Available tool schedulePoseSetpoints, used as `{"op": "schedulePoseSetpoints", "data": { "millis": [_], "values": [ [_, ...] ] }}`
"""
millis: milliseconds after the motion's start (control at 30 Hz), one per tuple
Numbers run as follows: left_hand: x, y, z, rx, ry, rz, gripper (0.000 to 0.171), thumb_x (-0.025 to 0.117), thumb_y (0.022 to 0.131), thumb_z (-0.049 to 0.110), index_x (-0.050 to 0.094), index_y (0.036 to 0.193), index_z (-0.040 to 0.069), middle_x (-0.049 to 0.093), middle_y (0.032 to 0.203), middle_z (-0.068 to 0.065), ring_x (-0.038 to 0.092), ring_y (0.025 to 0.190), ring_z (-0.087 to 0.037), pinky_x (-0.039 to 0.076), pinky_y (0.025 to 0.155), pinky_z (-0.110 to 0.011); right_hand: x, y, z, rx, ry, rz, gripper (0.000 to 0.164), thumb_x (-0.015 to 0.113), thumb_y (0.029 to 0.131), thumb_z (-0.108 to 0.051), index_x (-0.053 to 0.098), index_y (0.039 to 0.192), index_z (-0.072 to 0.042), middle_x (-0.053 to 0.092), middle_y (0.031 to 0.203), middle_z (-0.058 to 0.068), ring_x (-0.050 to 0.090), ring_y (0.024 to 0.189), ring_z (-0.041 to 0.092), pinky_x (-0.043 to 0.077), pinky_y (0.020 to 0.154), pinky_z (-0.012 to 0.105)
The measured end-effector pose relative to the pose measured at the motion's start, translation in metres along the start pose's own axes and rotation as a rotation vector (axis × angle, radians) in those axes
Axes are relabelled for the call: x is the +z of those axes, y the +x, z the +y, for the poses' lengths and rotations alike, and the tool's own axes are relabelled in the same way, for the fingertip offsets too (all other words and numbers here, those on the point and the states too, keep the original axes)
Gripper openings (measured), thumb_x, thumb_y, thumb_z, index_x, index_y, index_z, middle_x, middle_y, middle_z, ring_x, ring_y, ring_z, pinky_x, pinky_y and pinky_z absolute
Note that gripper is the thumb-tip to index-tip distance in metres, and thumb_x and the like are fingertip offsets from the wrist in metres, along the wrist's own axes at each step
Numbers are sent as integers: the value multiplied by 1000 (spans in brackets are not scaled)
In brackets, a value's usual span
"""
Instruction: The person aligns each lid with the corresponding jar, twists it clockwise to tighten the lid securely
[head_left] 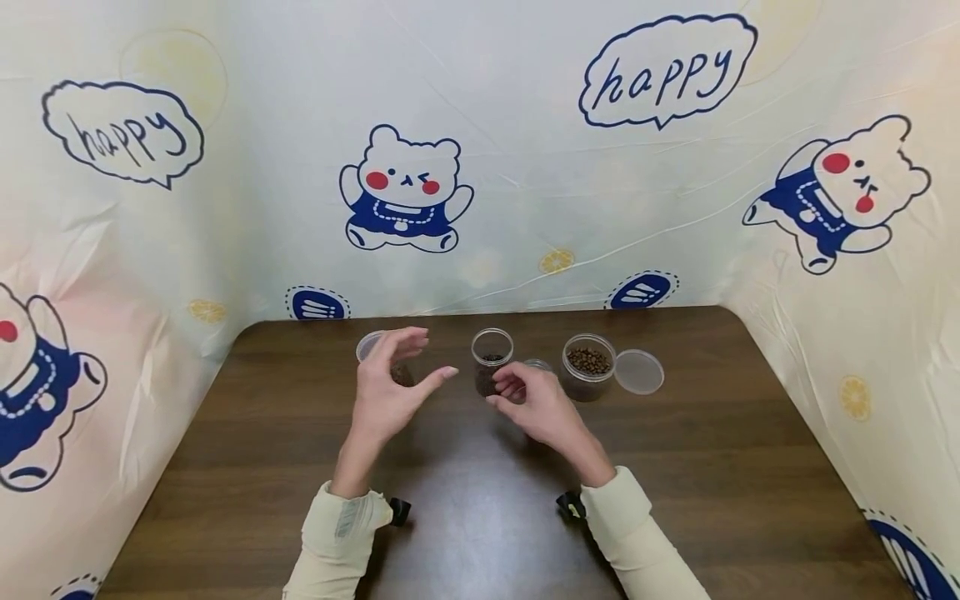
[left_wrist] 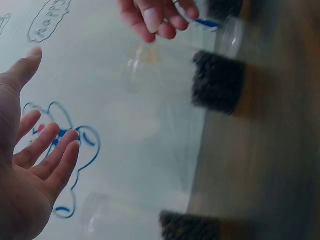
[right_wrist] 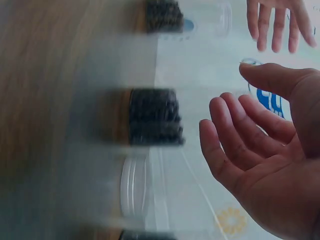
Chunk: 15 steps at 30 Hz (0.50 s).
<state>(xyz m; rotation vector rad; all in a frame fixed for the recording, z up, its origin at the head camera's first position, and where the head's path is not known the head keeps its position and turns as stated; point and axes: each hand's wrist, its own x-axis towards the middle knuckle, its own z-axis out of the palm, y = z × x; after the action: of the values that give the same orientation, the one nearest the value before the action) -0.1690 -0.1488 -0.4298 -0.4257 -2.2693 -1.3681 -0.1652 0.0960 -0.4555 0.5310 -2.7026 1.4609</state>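
My left hand (head_left: pixel 386 387) is raised with thumb and fingers spread apart, holding nothing. It partly hides the left clear jar (head_left: pixel 367 346), which has dark brown contents. My right hand (head_left: pixel 536 404) has loosely bent fingers with nothing between them, and in the head view it overlaps the middle jar (head_left: pixel 492 343). Dark grains (left_wrist: pixel 217 82) fill the lower part of that jar, and its top looks uncovered. In the right wrist view the palm of the right hand (right_wrist: pixel 265 145) faces the middle jar's dark grains (right_wrist: pixel 155 117), apart from them.
To the right stands a wider jar (head_left: pixel 588 358) of brown bean-like grains, uncovered. A round translucent lid (head_left: pixel 639 372) lies beside it. Another clear lid (right_wrist: pixel 134 185) stands between the middle and right jars. A patterned curtain (head_left: pixel 517 208) hangs behind the wooden table (head_left: pixel 480 500).
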Motion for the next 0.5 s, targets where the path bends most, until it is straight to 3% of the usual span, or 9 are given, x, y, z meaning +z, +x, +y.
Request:
{"op": "schedulePoseSetpoints", "data": {
  "millis": [267,500],
  "values": [
    [37,-3,-10,-110,0,-151,80,96,76,36,57,143,15,66,137,-4,65,127,-23,53,110,-45,-9,1,20,64,-174,90,49,86,88,-20,65,128,-2,69,119,17,68,107,31,58,95,47],
    [64,-5,-24,-175,-41,-181,83,96,77,35,55,145,13,66,135,-12,64,127,-34,53,109,-51,1,7,32,118,-277,78,56,82,88,-14,59,137,0,58,137,23,53,132,39,49,111,54]
  ]
}}
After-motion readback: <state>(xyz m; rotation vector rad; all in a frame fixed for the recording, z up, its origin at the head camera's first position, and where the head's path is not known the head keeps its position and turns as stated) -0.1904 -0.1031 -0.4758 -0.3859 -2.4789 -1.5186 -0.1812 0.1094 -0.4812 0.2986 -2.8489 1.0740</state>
